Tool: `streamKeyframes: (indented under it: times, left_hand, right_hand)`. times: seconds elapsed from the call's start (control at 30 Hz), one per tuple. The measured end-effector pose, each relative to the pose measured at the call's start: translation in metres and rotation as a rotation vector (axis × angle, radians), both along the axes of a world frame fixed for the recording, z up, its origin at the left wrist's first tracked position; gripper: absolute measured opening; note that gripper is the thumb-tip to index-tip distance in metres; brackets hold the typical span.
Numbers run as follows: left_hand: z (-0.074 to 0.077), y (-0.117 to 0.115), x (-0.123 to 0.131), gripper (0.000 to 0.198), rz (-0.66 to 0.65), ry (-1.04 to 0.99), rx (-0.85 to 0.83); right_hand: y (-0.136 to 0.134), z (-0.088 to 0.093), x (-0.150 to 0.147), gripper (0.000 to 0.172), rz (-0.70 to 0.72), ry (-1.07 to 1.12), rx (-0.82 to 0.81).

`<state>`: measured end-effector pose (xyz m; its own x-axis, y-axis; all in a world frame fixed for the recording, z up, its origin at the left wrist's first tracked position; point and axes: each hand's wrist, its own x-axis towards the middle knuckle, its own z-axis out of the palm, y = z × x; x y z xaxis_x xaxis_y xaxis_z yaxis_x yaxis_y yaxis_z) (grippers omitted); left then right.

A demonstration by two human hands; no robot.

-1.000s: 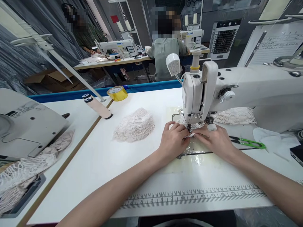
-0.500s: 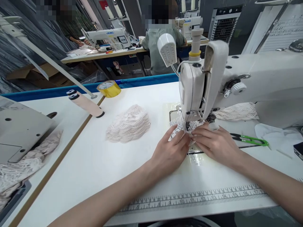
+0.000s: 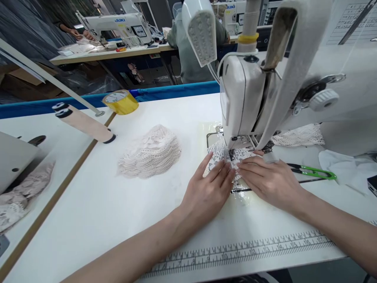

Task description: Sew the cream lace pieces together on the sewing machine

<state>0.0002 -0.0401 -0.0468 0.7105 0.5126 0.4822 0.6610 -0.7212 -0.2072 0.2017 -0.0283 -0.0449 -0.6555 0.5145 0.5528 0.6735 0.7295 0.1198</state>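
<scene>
A piece of white lace [image 3: 217, 150] lies on the bed of the sewing machine [image 3: 243, 98], below the needle and presser foot [image 3: 231, 154]. My left hand [image 3: 206, 192] rests on the lace's left front part, fingers stretched out and the index finger apart from the others. From the other side my right hand [image 3: 272, 182] lies flat on the lace, its fingers extended and close together. The fingertips of both hands nearly meet just in front of the presser foot. Part of the lace is hidden under the fingers.
Left of the machine lies a stack of pale lace pieces [image 3: 153, 155]. Behind it are a yellow tape roll [image 3: 120, 103] and a pink thread cone [image 3: 85, 124]. Green thread snips [image 3: 319, 173] lie right of my right hand. More lace [image 3: 300, 135] sits behind them. Co-workers sit beyond the table.
The camera view has moved closer to the machine and tilted down, so the machine head looks larger. Both hands stay on the lace at the presser foot, with only slight finger shifts.
</scene>
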Motion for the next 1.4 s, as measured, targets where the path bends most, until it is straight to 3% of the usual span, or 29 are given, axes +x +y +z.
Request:
streamKeyframes:
  times: [0.37, 0.57, 1.4]
  left_hand:
    - [-0.003, 0.015, -0.001, 0.026, 0.031, -0.057, -0.056]
    - [-0.005, 0.009, -0.003, 0.023, -0.012, -0.070, 0.008]
    - [-0.004, 0.012, -0.002, 0.025, 0.017, -0.114, -0.081]
  right_hand:
    - [0.011, 0.000, 0.000, 0.023, -0.069, -0.023, -0.014]
    - [0.005, 0.001, 0.000, 0.020, -0.068, -0.068, 0.020]
    - [0.006, -0.006, 0.002, 0.031, -0.136, -0.114, -0.010]
